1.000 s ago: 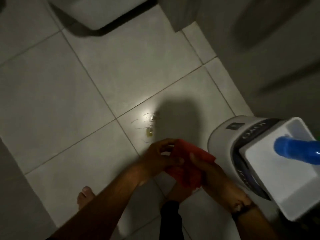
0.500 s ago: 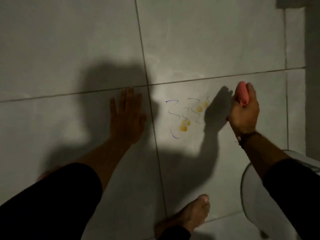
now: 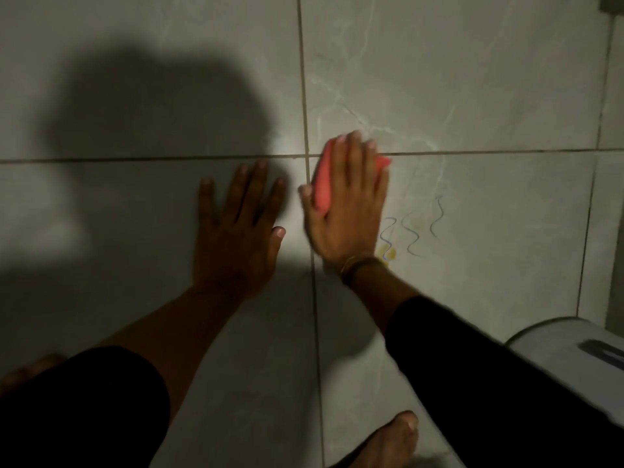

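On smooth tile [image 3: 472, 79], right hand [image 3: 347, 211] presses folded cloth [image 3: 323, 184].

Nothing is readable: the tile [image 3: 489, 204] bears only blue squiggles [image 3: 413, 236], and the white unit's [image 3: 553, 339] dark mark [image 3: 604, 351] is cut off.

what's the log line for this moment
right hand presses red cloth on floor | left hand flat on floor | blue squiggles beside wrist

We look down at what we take for a home, pale floor tiles [image 3: 472, 79], dark grout lines [image 3: 305, 96], our bare foot [image 3: 388, 440], white appliance [image 3: 567, 336] beside us
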`<state>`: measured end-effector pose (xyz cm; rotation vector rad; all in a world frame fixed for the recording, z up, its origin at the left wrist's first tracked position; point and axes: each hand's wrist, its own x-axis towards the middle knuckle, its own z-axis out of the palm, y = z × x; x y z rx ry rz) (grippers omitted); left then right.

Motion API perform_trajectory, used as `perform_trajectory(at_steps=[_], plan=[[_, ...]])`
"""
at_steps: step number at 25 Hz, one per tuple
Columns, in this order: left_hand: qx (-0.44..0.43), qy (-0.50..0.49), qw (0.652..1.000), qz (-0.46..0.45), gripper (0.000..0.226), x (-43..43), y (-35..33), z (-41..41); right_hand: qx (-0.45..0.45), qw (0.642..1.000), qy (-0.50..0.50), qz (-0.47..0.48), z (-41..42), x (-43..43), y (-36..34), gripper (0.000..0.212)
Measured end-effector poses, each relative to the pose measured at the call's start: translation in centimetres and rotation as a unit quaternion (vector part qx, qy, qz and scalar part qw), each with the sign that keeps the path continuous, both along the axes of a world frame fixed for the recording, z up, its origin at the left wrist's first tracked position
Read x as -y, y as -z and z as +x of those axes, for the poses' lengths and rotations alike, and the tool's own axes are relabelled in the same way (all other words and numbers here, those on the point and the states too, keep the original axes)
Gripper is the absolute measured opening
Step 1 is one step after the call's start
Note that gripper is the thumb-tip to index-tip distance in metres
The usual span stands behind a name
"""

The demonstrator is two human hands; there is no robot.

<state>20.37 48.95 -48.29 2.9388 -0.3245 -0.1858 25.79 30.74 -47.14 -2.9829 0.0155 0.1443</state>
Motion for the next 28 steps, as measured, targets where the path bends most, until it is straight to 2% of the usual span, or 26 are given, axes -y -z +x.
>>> perform_trajectory(at_steps=[2,4,5,7,9,10,12,13,15,17,18,20,21,22,24,25,27,28], plan=[[-0.003,-0.006,1.000,-0.006,0.077,-0.2,-0.3,0.2,-0.061,0.993,-0.096,-0.011,-6.8,-0.6,-0.1,0.081],[-0.006,-0.008,1.000,-0.008,0.074,-0.2,-0.2,0.0,-0.118,0.985,-0.107,-0.058,-11.6,3.0,-1.6,0.082],[-0.005,-0.007,1.000,-0.010,0.072,-0.2,-0.2,-0.1,-0.123,0.987,-0.086,-0.062,-11.4,5.2,-1.9,0.084],[0.001,-0.002,1.000,-0.012,0.071,-0.1,0.0,-0.3,-0.094,0.995,0.026,-0.033,-7.1,6.9,-1.5,0.085],[0.011,-0.002,1.000,-0.014,0.071,-0.3,0.4,-0.3,-0.035,0.994,0.101,-0.018,-0.5,4.7,-0.3,0.086],[0.015,-0.004,1.000,-0.019,0.071,-0.3,0.6,-0.3,-0.006,0.997,0.078,-0.025,0.8,2.8,0.3,0.084],[0.015,-0.003,1.000,-0.024,0.072,-0.3,0.6,-0.2,0.002,0.998,-0.053,-0.030,-3.0,0.4,1.1,0.081],[0.014,-0.004,1.000,-0.022,0.072,-0.3,0.6,-0.2,-0.040,0.993,-0.112,-0.023,-7.5,0.0,0.7,0.079],[0.013,-0.005,1.000,-0.021,0.072,-0.2,0.7,-0.4,-0.107,0.985,-0.136,-0.022,-17.0,2.3,-1.8,0.071],[0.017,-0.006,1.000,-0.025,0.072,-0.2,0.9,-0.6,-0.138,0.987,-0.068,-0.055,-19.4,6.5,-2.5,0.074],[0.022,-0.003,0.999,-0.026,0.072,-0.2,1.0,-0.6,-0.151,0.987,0.012,-0.056,-17.6,7.5,-2.3,0.080],[0.031,0.002,0.999,-0.021,0.073,-0.3,1.4,-0.6,-0.079,0.984,0.162,-0.010,-11.0,6.8,-0.8,0.084],[0.031,0.003,0.999,-0.021,0.074,-0.3,1.5,-0.5,-0.048,0.984,0.169,0.005,-8.4,5.1,-0.2,0.084],[0.027,0.002,0.999,-0.025,0.074,-0.1,1.5,-0.5,-0.031,0.991,0.126,-0.008,-7.8,3.5,0.3,0.083],[0.020,-0.004,0.999,-0.033,0.074,0.0,1.1,-0.5,-0.070,0.997,0.006,-0.026,-12.2,2.0,0.6,0.078],[0.016,-0.007,0.999,-0.033,0.073,-0.1,0.8,-0.4,-0.112,0.993,-0.012,-0.044,-15.7,2.5,-0.5,0.077],[0.012,-0.007,0.999,-0.031,0.072,-0.2,0.5,-0.4,-0.168,0.983,0.039,-0.064,-19.8,6.7,-2.7,0.082],[0.012,-0.006,0.999,-0.034,0.072,-0.2,0.5,-0.5,-0.169,0.980,0.093,-0.051,-19.1,9.3,-2.9,0.084]])
